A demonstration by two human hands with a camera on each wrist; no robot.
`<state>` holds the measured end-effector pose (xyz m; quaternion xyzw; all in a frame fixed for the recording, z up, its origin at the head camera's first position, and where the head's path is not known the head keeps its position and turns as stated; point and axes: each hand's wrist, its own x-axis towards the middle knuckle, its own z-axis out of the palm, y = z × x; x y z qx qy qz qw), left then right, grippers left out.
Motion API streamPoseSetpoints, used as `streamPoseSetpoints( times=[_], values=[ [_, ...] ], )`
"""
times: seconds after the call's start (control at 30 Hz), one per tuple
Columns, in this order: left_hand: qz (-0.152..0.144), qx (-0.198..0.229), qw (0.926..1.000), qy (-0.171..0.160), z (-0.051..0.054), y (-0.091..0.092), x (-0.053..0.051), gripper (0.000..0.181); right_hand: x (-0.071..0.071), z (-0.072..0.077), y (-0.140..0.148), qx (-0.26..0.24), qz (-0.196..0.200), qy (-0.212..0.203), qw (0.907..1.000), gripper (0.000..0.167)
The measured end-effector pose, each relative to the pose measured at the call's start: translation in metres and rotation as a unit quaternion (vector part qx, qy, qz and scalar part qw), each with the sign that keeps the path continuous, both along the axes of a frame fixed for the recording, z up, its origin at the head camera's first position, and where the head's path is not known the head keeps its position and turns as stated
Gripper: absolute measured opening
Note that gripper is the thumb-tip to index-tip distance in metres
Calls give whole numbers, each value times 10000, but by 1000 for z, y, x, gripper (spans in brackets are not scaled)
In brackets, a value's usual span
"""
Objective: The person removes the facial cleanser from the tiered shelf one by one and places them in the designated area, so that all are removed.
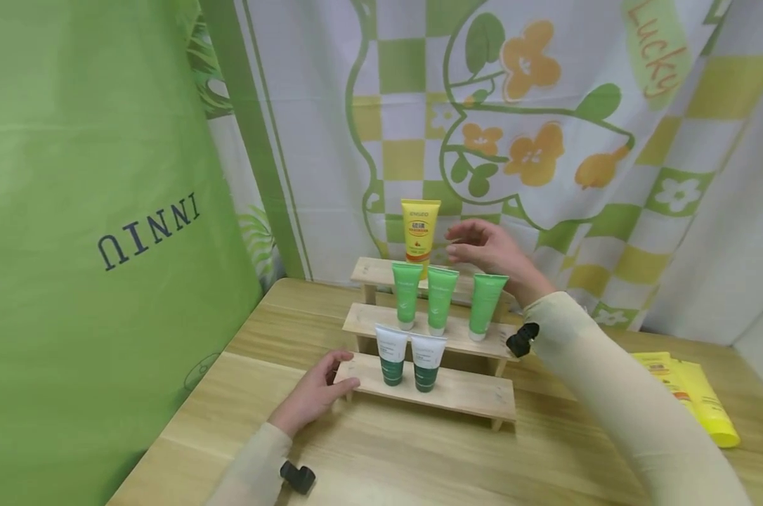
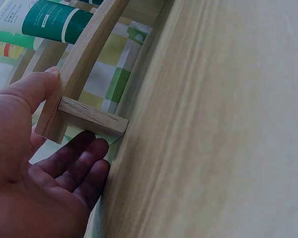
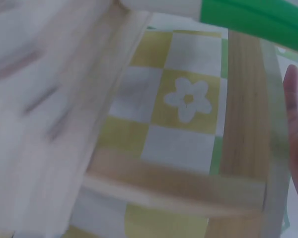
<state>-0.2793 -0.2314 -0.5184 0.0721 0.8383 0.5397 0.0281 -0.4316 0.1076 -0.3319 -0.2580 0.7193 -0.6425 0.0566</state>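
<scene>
A three-tier wooden stand (image 1: 476,395) is set on the worktop (image 1: 381,457). At its eight o'clock, the end of the lowest tier is gripped by the left hand (image 1: 318,390), with the thumb laid against the board and fingers curled beneath it. At the stand's twelve o'clock, a yellow tube (image 1: 419,228) is stood upright on the top tier. Just beside it, at its three o'clock, the right hand (image 1: 492,249) is held with fingers loosely bent and nothing gripped. Three green tubes (image 1: 440,299) are lined up on the middle tier, the one toward three o'clock set slightly apart. Two white-and-green tubes (image 1: 391,358) are placed on the lowest tier. Other yellow tubes (image 1: 704,393) are laid on the worktop toward four o'clock. A patterned curtain (image 1: 400,119) is hung at twelve o'clock.
</scene>
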Motion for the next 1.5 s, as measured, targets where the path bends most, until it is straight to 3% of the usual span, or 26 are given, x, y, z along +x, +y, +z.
streamPoseSetpoints(
  times=[0.37,0.53,0.83,1.17,1.5],
  values=[
    [-13,301,9995,-1,-3,-2,1,53,-19,10,-16,207,545,283,9979,42],
    [-70,298,9995,-15,-3,0,-1,53,-20,13,-19,357,434,370,9977,41],
    [-19,344,9993,-158,-1,6,-1,55,-16,17,-24,69,154,305,9994,38],
    [242,327,9989,-250,1,-2,5,54,-23,11,-38,-104,276,294,9991,35],
    [164,341,9989,-280,1,3,3,55,-20,13,-33,-41,86,382,9992,32]
  ],
)
